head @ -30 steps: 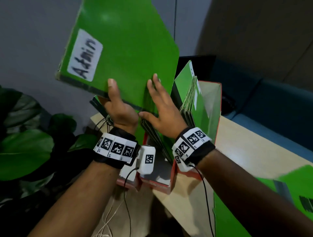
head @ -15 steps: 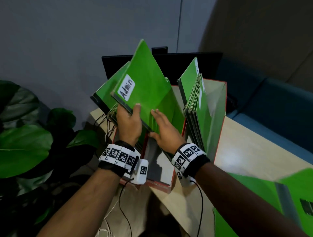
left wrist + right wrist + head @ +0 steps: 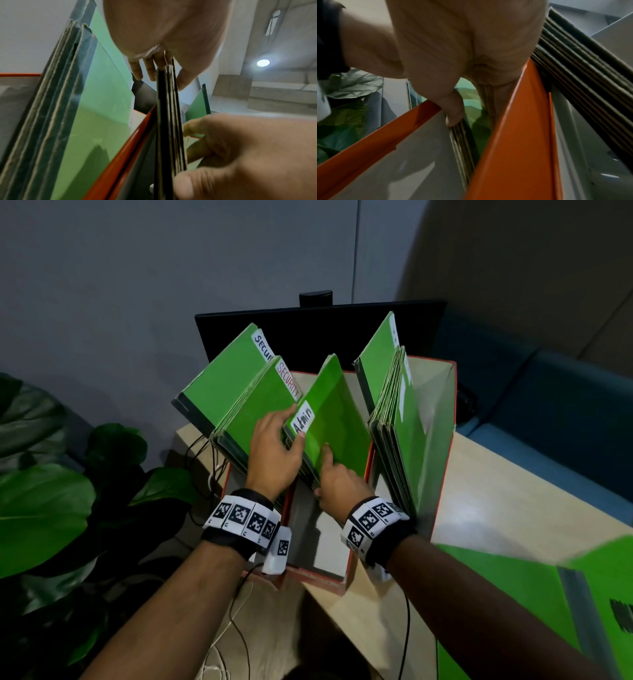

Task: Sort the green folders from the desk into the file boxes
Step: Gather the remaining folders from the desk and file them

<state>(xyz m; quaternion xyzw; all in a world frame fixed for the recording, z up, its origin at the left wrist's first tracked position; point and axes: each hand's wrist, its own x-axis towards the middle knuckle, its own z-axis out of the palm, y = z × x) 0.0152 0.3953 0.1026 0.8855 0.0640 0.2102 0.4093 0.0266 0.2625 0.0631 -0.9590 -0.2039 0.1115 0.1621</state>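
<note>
A green folder labelled Admin [image 3: 337, 419] stands tilted in the middle red file box [image 3: 329, 573], in front of other folders. My left hand [image 3: 295, 424] pinches its upper left edge, thumb by the label and fingers behind; the left wrist view shows the left hand [image 3: 164, 71] astride the folder edges [image 3: 169, 121]. My right hand [image 3: 329, 470] presses its fingers flat on the folder's green face. In the right wrist view its thumb [image 3: 453, 112] rests on the folder edges [image 3: 462, 142]. More green folders [image 3: 513, 587] lie on the desk at the lower right.
The left file box [image 3: 260, 575] holds folders labelled SECURITY [image 3: 246, 405]. The right box [image 3: 443, 440] holds several folders. A dark monitor [image 3: 318, 330] stands behind the boxes, a leafy plant [image 3: 41, 508] at the left. Cables [image 3: 205, 460] hang off the desk [image 3: 496, 494] edge.
The Admin folder, held high above the boxes a second ago, has come down into the middle box. Both hands moved down with it.
</note>
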